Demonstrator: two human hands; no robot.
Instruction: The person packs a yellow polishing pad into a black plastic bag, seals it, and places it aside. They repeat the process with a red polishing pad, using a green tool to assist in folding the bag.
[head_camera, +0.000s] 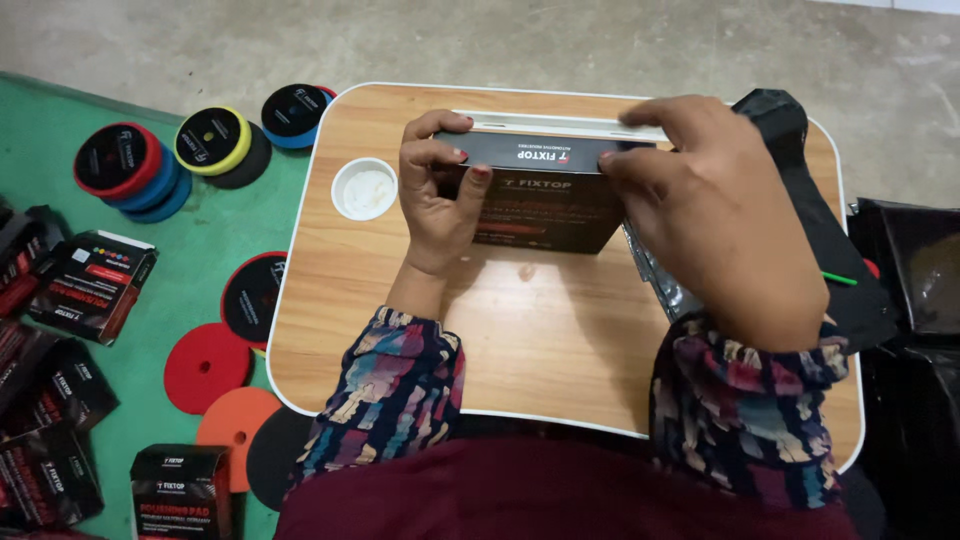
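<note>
A black cardboard box (545, 195) with red and white print stands on a small wooden lap table (520, 340). My left hand (435, 195) grips its left end, thumb pressed on the front face. My right hand (715, 215) holds the right end, fingers on the top flap. Both sleeves carry a multicoloured pattern.
A white round cup recess (364, 188) sits in the table's left part. Black plastic bags (830, 260) lie at the right. On the green mat (190, 240) to the left are several round foam pads (212, 140), flat red and orange discs (207, 365) and more black boxes (92, 285).
</note>
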